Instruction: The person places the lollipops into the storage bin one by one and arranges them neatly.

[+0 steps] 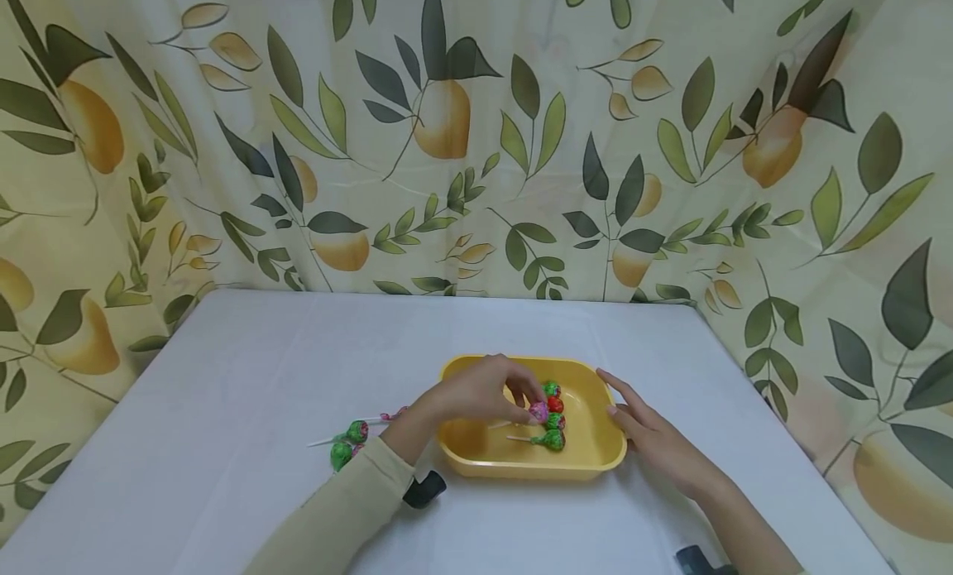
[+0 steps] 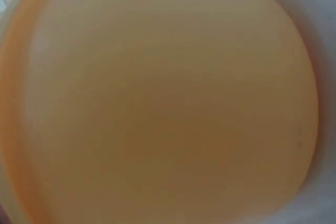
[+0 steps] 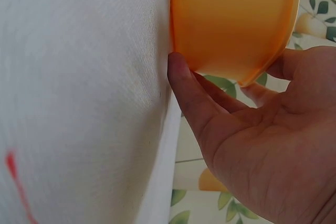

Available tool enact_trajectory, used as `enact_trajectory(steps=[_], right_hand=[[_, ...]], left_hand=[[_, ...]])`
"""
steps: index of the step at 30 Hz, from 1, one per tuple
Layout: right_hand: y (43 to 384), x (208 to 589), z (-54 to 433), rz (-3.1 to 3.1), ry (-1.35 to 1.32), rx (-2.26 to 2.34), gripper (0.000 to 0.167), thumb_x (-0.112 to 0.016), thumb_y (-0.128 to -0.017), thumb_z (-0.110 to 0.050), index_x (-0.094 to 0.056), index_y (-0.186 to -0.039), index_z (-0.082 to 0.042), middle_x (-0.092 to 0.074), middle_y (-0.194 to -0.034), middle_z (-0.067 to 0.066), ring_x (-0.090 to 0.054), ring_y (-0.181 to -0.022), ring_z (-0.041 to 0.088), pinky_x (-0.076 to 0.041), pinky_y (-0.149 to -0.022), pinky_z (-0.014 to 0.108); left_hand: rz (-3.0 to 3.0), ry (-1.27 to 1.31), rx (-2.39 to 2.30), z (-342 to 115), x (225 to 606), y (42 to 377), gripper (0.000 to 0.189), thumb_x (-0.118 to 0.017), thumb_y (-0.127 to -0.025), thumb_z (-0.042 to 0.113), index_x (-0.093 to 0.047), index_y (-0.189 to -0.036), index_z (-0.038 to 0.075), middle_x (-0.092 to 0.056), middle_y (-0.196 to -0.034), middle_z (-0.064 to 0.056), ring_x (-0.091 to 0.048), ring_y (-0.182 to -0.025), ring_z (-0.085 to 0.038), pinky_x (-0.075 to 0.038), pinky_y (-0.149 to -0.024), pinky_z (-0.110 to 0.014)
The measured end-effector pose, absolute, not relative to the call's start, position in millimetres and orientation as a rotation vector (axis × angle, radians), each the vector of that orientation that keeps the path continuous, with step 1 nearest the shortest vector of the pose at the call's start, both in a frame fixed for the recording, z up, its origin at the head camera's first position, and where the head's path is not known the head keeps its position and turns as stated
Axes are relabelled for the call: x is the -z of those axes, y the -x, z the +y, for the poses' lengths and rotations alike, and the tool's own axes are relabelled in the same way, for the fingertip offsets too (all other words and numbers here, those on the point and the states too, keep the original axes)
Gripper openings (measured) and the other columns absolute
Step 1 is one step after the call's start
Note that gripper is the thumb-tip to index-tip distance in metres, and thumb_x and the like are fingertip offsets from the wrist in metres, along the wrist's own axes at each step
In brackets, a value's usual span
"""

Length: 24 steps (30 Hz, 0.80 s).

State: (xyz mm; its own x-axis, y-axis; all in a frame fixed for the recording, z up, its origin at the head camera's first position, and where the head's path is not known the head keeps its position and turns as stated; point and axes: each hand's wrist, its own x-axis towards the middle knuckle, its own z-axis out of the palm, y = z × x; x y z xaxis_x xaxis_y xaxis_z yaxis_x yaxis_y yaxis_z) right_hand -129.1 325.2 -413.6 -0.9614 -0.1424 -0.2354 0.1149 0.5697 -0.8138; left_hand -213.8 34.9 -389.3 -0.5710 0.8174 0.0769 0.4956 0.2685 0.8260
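Note:
My left hand (image 1: 487, 390) reaches into the yellow tray (image 1: 603, 448) and pinches a pink-wrapped lollipop (image 1: 538, 412) near its head. Beside it in the tray lie a red lollipop (image 1: 555, 404) and several green ones, the nearest green lollipop (image 1: 554, 440) with its white stick pointing left. My right hand (image 1: 663, 443) rests against the tray's right end, fingers mostly straight, touching the rim and side. In the right wrist view, fingertips (image 3: 178, 66) meet the tray's outer wall (image 3: 231, 30) low down. Only the blurred tray wall (image 2: 168, 103) fills the left wrist view.
Left of the tray, more lollipops lie on the white-covered table (image 1: 246, 376), among them a green lollipop (image 1: 357, 431), partly behind my left forearm. A black wrist device (image 1: 424, 490) shows at the left wrist. A fruit-and-leaf patterned curtain (image 1: 476, 145) hangs behind the table.

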Motion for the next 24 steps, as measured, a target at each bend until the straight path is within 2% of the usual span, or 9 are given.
enact_trajectory(steps=[11, 16, 24], right_hand=[[128.2, 414.7, 327.8, 2.527, 0.056, 1.358, 0.059, -0.044, -0.111, -0.042, -0.020, -0.165, -0.035, -0.039, -0.157, 0.026, -0.054, -0.132, 0.035, -0.048, -0.103, 0.052], [127.9, 414.9, 327.1, 2.534, 0.060, 1.344, 0.061, -0.044, -0.111, -0.042, -0.018, -0.166, -0.032, -0.038, -0.157, 0.027, -0.053, -0.132, 0.037, -0.047, -0.103, 0.054], [128.6, 414.3, 326.4, 2.543, 0.043, 1.322, 0.060, -0.043, -0.111, -0.044, -0.018, -0.165, -0.035, -0.036, -0.158, 0.027, -0.050, -0.136, 0.039, -0.045, -0.105, 0.055]], left_hand=[[2.217, -1.127, -1.144, 49.9, 394.5, 208.6, 0.015, -0.084, -0.088, 0.007, -0.077, -0.098, 0.016, -0.069, -0.089, 0.012, -0.062, -0.086, -0.006, -0.052, -0.078, -0.022], [2.203, -1.122, -1.154, 55.2, 397.1, 207.1, 0.017, -0.084, -0.087, 0.003, -0.077, -0.099, 0.013, -0.068, -0.089, 0.012, -0.063, -0.086, -0.005, -0.051, -0.078, -0.021], [2.122, -1.113, -1.235, 62.6, 401.8, 201.7, 0.017, -0.087, -0.083, 0.002, -0.077, -0.094, 0.011, -0.069, -0.085, 0.009, -0.064, -0.079, -0.012, -0.053, -0.071, -0.022]])
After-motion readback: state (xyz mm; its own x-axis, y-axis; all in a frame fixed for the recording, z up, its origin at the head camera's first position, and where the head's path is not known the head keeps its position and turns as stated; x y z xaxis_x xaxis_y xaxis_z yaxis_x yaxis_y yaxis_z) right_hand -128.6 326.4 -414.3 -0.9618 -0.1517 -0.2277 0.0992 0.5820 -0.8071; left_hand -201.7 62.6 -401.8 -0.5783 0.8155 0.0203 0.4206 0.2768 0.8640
